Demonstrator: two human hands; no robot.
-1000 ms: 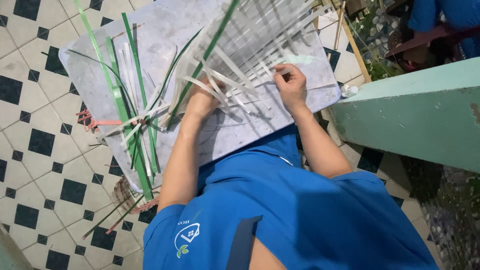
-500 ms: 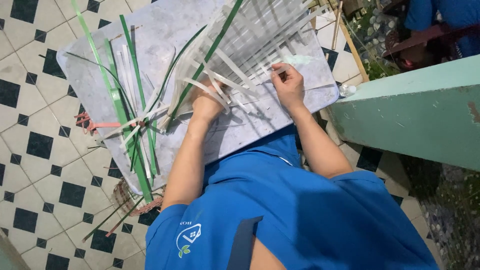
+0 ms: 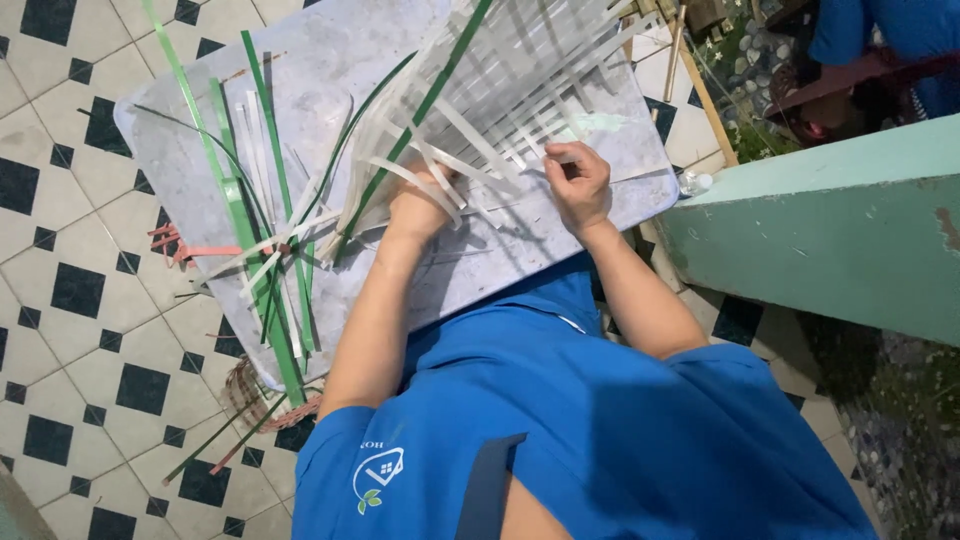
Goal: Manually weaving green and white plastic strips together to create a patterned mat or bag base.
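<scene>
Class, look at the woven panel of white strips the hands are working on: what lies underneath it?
Under the woven panel lies the grey tabletop, showing through gaps between strips. The left hand and right hand rest at its near edge. Anything else beneath is covered.

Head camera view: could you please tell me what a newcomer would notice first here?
The woven mat of white strips lies at the top centre of the grey board, with both hands on its near edge: the left hand under loose strip ends, the right hand pinching one. Long green strips fan across the board's left side, above the black-and-white tiled floor.
</scene>
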